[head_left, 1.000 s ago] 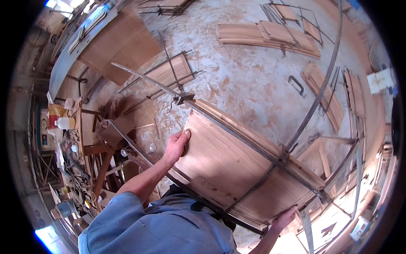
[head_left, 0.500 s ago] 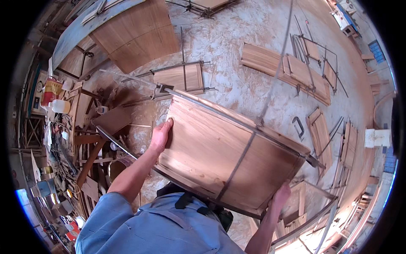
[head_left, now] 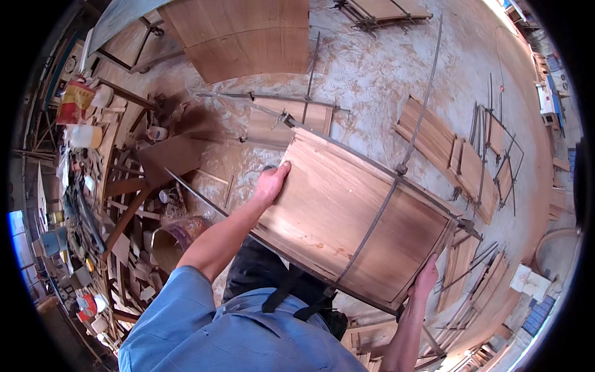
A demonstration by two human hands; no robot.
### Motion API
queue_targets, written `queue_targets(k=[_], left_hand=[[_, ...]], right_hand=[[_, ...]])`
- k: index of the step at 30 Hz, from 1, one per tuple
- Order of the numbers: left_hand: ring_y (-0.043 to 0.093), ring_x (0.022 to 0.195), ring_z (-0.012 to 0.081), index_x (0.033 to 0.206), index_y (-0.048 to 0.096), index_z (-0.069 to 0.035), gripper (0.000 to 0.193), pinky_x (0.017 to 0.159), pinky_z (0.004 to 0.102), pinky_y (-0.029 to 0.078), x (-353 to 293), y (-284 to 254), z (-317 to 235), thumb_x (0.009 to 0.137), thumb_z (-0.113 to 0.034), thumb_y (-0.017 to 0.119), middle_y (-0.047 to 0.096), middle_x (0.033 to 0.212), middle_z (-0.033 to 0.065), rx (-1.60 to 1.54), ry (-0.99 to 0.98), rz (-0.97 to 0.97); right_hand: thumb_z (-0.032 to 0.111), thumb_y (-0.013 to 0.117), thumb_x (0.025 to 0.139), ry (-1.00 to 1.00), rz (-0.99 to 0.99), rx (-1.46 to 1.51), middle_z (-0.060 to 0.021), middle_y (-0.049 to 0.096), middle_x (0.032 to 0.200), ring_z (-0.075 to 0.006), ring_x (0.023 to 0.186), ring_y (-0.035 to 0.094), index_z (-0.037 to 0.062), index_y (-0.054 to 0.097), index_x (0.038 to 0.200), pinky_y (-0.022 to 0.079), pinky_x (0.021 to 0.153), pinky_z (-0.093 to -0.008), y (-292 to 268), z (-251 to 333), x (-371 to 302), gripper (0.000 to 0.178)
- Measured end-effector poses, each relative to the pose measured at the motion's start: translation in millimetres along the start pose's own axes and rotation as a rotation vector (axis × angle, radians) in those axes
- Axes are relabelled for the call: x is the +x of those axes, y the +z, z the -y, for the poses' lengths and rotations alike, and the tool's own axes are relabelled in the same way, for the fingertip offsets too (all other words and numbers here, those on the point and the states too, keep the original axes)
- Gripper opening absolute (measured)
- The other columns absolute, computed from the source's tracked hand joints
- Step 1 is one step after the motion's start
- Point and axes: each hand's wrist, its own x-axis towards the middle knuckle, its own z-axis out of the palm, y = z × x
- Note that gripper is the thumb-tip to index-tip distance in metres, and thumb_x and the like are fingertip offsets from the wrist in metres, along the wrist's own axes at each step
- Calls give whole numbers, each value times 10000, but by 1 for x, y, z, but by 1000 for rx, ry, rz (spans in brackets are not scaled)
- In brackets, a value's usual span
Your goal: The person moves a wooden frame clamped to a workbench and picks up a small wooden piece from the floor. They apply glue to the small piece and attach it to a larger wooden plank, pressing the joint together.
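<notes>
A framed wooden panel (head_left: 334, 204), with long metal bar clamps fixed on it, is held up in front of my body. One bar clamp (head_left: 378, 217) crosses its face, and others run along its far and near edges. My left hand (head_left: 273, 183) grips the panel's left end, thumb on top and the other fingers hidden beneath. At the right end, my right hand (head_left: 425, 278) is closed on the panel's edge, with its fingertips partly hidden. The panel is tilted, its right end nearer to me.
More clamped panels (head_left: 449, 149) lie on the floor ahead and to the right. Another clamped panel (head_left: 260, 124) is just beyond the left end. A large sheet of wood (head_left: 242, 43) leans far left. A cluttered bench (head_left: 93, 161) and an open bucket (head_left: 170, 245) stand at my left.
The panel and both my hands have shifted to the right in view. The surroundings have swung as my head turned, and the bucket shows more fully. Both hands keep their hold.
</notes>
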Motion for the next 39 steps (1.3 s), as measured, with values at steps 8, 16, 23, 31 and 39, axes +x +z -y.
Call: queue_targets(k=[8,16,23,31,39], left_hand=[[645,876,262,1003,682,72,685,841,379,483,126,-43,-56,829,-585,591,694,976,189,39,-118,-137],[563,977,207,1076,650,108,683,895,337,433,282,-96,-9,841,-532,618,664,1048,166,-23,-121,-338],[549,994,164,1108,647,70,590,897,293,425,370,-107,50,878,-473,623,635,1091,100,-155,-133,-359],[555,1053,167,1182,587,94,610,935,290,426,463,-107,108,875,-429,653,610,1162,99,-303,-167,-363],[531,1137,180,1270,536,35,647,997,302,398,551,-122,148,865,-452,668,579,1242,69,-347,-147,-321]], right_hand=[[407,483,990,9,-54,-85,-126,676,948,-184,832,631,-58,636,1007,512,744,-336,169,53,61,490],[429,484,983,94,47,-203,-105,650,926,-160,846,570,-91,631,990,474,766,-322,342,1,196,540],[409,527,962,122,114,-160,-70,631,806,-122,789,518,-81,647,878,441,727,-304,431,-82,277,511],[445,510,952,137,146,-271,-129,677,888,-159,870,572,-73,670,972,447,812,-323,512,-120,335,543],[501,448,947,81,150,-418,-248,664,953,-308,959,622,-55,657,1023,440,892,-363,574,-161,386,599]])
